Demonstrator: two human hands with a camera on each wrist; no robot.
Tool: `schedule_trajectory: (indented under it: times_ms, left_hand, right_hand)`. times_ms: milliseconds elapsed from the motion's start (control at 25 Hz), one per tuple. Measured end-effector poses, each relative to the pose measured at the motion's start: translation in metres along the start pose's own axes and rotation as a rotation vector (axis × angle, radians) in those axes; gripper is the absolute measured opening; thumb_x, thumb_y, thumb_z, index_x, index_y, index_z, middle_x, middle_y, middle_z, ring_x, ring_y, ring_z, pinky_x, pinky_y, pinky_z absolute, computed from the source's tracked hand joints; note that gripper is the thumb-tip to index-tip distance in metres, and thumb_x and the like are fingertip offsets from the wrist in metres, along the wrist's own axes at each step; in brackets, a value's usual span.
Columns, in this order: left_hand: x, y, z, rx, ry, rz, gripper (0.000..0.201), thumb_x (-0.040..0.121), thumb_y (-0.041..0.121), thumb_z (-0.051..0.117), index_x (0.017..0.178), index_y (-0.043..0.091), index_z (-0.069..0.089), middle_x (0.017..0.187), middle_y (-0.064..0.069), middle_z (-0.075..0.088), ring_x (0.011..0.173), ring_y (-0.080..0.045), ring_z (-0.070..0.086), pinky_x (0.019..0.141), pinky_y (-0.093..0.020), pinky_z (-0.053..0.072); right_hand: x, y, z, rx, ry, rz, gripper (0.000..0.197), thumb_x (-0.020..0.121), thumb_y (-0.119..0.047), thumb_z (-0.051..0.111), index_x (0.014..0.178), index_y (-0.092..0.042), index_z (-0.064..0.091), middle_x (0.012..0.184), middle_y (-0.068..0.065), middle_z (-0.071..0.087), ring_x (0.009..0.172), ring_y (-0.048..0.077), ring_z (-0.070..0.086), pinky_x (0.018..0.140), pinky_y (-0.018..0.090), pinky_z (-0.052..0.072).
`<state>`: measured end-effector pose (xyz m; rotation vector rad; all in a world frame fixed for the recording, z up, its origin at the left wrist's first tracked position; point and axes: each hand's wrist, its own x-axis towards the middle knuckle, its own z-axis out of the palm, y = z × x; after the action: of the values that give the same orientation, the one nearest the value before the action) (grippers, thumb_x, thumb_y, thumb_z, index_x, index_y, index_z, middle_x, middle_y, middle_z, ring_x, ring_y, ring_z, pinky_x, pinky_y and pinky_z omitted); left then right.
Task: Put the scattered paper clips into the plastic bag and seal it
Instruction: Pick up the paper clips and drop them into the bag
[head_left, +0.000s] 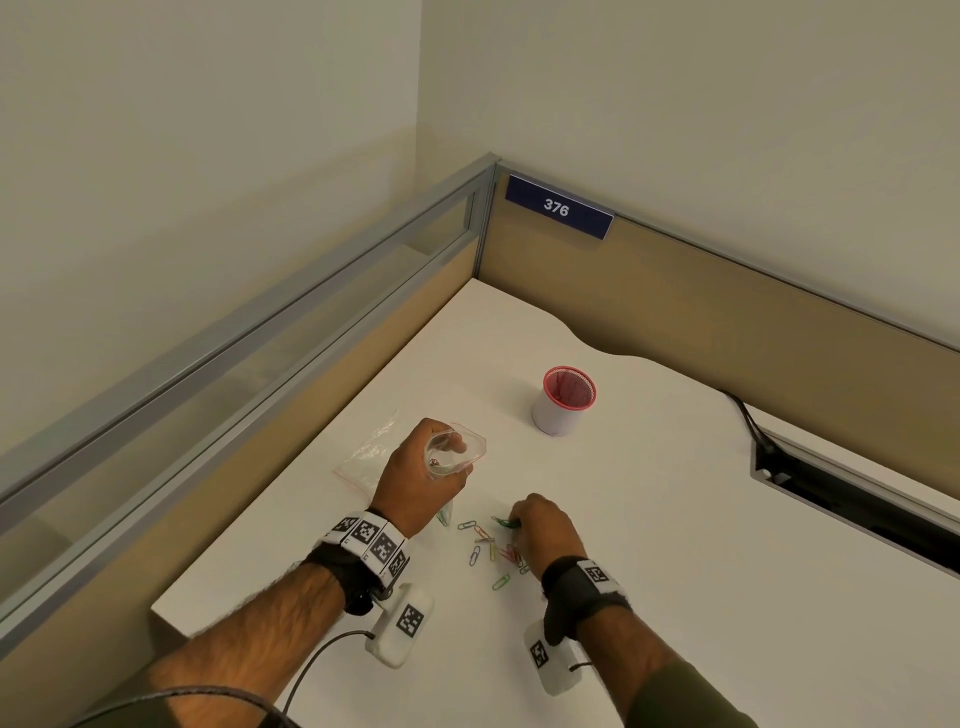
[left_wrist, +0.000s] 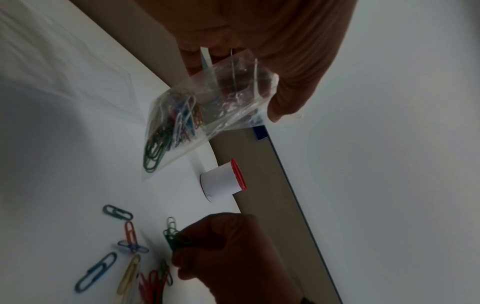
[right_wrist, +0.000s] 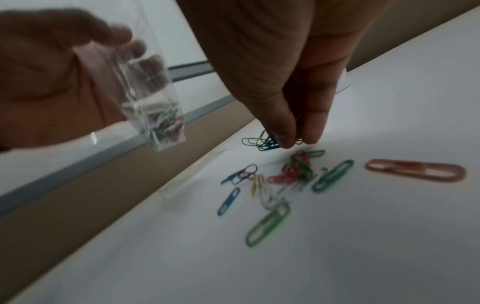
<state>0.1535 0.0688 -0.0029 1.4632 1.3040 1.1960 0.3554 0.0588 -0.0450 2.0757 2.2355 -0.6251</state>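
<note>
My left hand (head_left: 423, 470) holds a small clear plastic bag (left_wrist: 207, 115) above the white desk (head_left: 675, 545), mouth upward and held open. Several coloured paper clips lie bunched in the bag's lower end (right_wrist: 166, 123). Just to the right, my right hand (head_left: 543, 525) pinches a bunch of dark green paper clips (right_wrist: 262, 142) between thumb and fingertips, low over the desk. More loose paper clips (head_left: 493, 551) in red, green, blue and yellow lie scattered under and beside that hand, also seen in the right wrist view (right_wrist: 285, 181).
A second clear bag (head_left: 363, 452) lies flat on the desk behind my left hand. A white cup with a red rim (head_left: 563, 400) stands further back. Partition walls (head_left: 675, 306) close the desk's left and far sides; a cable slot (head_left: 857, 499) opens at right.
</note>
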Motion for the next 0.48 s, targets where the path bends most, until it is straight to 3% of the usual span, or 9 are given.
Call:
schedule_trajectory:
  times_ms: [200,400,480]
  left_hand:
    - [0.005,0.0,0.001,0.004,-0.003,0.003,0.034,0.077,0.009,0.076,0.102,0.018,0.056,0.101,0.005,0.067,0.107,-0.013,0.063,0.092,-0.028,0.051]
    - [0.008,0.003,0.009,0.025,-0.022,-0.008,0.034,0.077,0.007,0.077,0.103,0.018,0.056,0.101,0.004,0.068,0.106,-0.013,0.063,0.091,-0.027,0.052]
    - [0.008,0.005,0.011,0.03,-0.039,-0.012,0.034,0.077,0.008,0.077,0.103,0.019,0.056,0.101,0.004,0.068,0.105,-0.013,0.063,0.089,-0.027,0.053]
  right_hand:
    - [-0.012,-0.001,-0.047,0.192,0.153,-0.005,0.015,0.088,-0.014,0.062,0.099,-0.012,0.072,0.102,0.006,0.068,0.093,0.022,0.061,0.084,0.031,0.05]
    - [-0.024,-0.039,-0.115,0.368,0.374,-0.192,0.012,0.085,-0.014,0.069,0.096,-0.014,0.073,0.091,0.002,0.067,0.082,0.015,0.06,0.076,0.026,0.052]
    - [-0.023,-0.057,-0.132,0.35,0.395,-0.289,0.012,0.086,-0.012,0.067,0.096,-0.013,0.073,0.091,0.002,0.066,0.082,0.015,0.06,0.076,0.025,0.051]
